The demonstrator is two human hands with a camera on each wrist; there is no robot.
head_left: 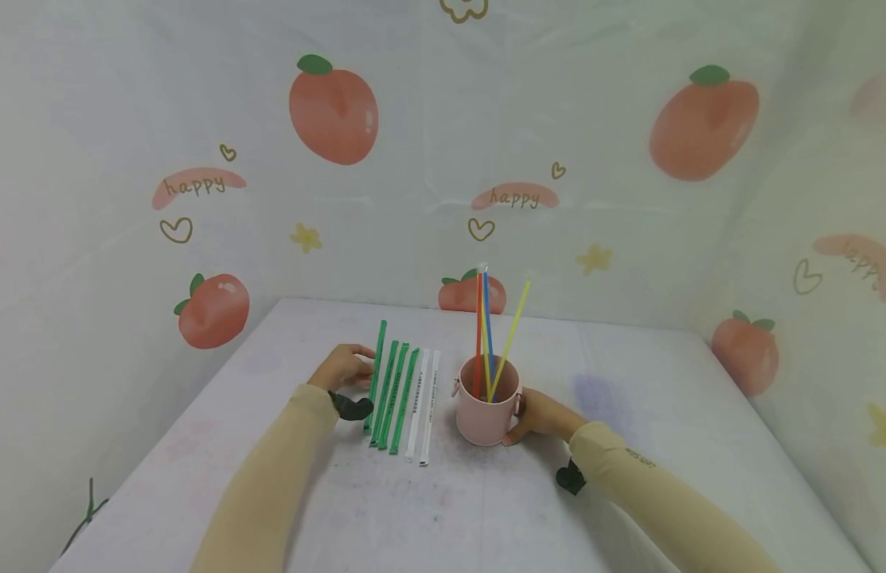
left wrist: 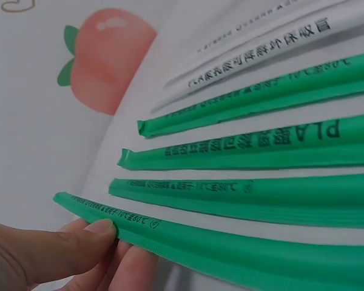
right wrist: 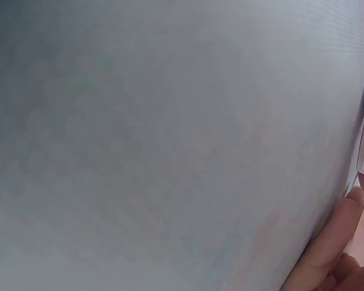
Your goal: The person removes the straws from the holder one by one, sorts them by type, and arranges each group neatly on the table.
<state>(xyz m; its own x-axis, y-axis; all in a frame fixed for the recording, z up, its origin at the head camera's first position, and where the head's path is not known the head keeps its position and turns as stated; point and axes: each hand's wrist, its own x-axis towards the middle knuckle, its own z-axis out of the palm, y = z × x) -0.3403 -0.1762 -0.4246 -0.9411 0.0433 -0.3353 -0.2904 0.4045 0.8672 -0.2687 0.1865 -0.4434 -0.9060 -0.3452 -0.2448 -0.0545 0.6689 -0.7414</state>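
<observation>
In the left wrist view my left hand point(left wrist: 54, 254) pinches a green paper-wrapped straw point(left wrist: 188, 245) near one end, between thumb and fingers. This straw is the leftmost of a row on the table in the head view, its far end raised a little. Beside it lie several more green wrapped straws point(head_left: 390, 398) and two white wrapped straws point(head_left: 430, 410). My right hand point(head_left: 546, 415) grips the right side of a small pink bucket point(head_left: 483, 422). Red, blue and yellow straws point(head_left: 516, 318) stand in the bucket, leaning apart. Most of the right fingers are hidden behind it.
The white tabletop point(head_left: 443, 525) bears faint smudges and a bluish stain point(head_left: 602, 402) to the right. Behind the table hangs a white backdrop point(head_left: 428, 159) printed with peaches. A dark cord point(head_left: 90, 509) shows by the left table edge.
</observation>
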